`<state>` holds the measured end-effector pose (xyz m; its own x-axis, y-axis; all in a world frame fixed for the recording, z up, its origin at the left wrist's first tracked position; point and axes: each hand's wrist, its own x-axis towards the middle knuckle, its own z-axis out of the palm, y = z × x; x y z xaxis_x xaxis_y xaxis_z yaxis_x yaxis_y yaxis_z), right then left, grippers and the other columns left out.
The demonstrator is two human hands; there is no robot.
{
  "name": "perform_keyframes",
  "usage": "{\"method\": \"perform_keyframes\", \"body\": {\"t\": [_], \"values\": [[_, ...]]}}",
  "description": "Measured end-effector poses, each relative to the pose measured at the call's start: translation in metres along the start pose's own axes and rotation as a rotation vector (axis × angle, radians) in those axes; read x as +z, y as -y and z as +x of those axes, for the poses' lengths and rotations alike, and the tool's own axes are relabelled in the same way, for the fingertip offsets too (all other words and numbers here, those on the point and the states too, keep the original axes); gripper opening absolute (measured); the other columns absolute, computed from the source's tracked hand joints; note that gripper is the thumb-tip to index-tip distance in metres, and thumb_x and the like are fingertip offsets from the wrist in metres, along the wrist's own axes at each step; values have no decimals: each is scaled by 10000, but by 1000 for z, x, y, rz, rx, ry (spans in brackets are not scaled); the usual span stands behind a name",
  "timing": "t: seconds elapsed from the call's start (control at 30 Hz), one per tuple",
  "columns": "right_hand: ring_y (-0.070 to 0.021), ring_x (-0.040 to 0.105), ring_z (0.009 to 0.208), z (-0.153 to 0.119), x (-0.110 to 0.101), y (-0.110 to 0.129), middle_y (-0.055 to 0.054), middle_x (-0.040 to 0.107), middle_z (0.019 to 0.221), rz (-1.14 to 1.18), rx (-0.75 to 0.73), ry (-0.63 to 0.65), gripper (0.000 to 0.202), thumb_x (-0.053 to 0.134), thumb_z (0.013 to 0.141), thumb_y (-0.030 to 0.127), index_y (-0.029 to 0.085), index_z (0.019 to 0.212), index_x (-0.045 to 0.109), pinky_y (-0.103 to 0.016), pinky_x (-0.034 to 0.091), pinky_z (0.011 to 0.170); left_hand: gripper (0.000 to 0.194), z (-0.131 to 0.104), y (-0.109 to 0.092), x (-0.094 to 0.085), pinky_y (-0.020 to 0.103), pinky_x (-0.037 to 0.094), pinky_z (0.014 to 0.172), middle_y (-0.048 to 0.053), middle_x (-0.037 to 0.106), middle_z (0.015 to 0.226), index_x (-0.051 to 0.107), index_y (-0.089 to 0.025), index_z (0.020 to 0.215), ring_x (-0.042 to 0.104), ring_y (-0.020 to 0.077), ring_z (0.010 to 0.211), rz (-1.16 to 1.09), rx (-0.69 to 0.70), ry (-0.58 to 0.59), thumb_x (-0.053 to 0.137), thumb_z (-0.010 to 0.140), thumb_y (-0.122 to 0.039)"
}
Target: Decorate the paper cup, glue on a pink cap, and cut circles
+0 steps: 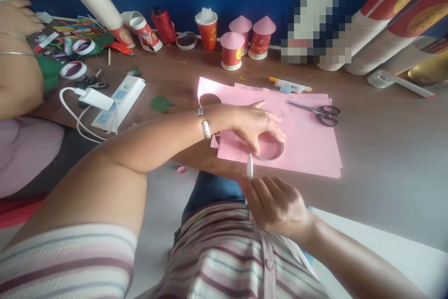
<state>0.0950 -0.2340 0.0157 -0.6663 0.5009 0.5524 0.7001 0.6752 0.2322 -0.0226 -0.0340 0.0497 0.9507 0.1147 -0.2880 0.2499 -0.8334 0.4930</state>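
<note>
My left hand (257, 124) reaches across a stack of pink paper (311, 145), its thumb and fingers spanning a ring that looks like a roll of tape (281, 151). The ring lies flat on the top sheet near the front edge, its far side partly hidden by the hand. A white pen (249, 167) stands upright in my right hand (276, 203), its tip beside my left thumb and close to the ring. To the right on the paper rest scissors (315, 110) with dark handles. One curled sheet at the back left has a round hole.
Red paper cups with pink cone tops (232, 52) stand along the wall. A marker (294, 86) lies behind the paper. On the left are a power strip (121, 103) with a white cable, a green cutout (161, 104) and another person's arm (17, 75). Cup stacks (371, 33) lean at right.
</note>
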Motion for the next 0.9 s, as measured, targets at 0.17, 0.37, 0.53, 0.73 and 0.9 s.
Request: {"method": "perform_keyframes", "body": {"t": [0.17, 0.37, 0.53, 0.73, 0.9], "values": [[-109, 386, 518, 16, 19, 5, 46, 445, 596, -101, 42, 37, 107, 622, 906, 70, 139, 829, 645, -301, 260, 494, 707, -1, -4, -1, 593, -62, 1295, 14, 636, 1489, 631, -352, 1422, 328, 339, 1567, 41, -3, 5, 793, 735, -313], [-115, 379, 504, 19, 28, 7, 43, 455, 592, -158, 92, 80, 156, 540, 869, 6, 143, 839, 610, -295, 247, 494, 710, -1, -1, 3, 614, -31, 1290, 50, 644, 1470, 644, -344, 1416, 349, 356, 1549, 41, 10, -28, 809, 726, -302], [-110, 408, 517, 21, 31, 7, 28, 493, 595, -177, 125, 105, 154, 539, 886, 5, 127, 878, 632, -288, 272, 507, 693, -2, -1, 2, 636, 4, 1283, 64, 659, 1430, 688, -343, 1359, 394, 387, 1507, 25, 15, -55, 839, 683, -310], [-114, 409, 497, 24, 30, 10, 34, 469, 591, -163, 158, 125, 169, 508, 883, -6, 139, 851, 589, -292, 265, 502, 654, -1, -2, 2, 622, -13, 1287, 30, 663, 1436, 679, -365, 1356, 422, 363, 1494, 41, 7, -33, 807, 718, -305], [-129, 407, 491, 21, 20, 12, 33, 465, 584, -64, 185, 144, 202, 507, 889, -10, 168, 809, 559, -310, 272, 502, 651, -2, -3, 1, 603, -11, 1290, 24, 644, 1469, 673, -366, 1359, 441, 349, 1479, 40, 3, -24, 801, 723, -312]]}}
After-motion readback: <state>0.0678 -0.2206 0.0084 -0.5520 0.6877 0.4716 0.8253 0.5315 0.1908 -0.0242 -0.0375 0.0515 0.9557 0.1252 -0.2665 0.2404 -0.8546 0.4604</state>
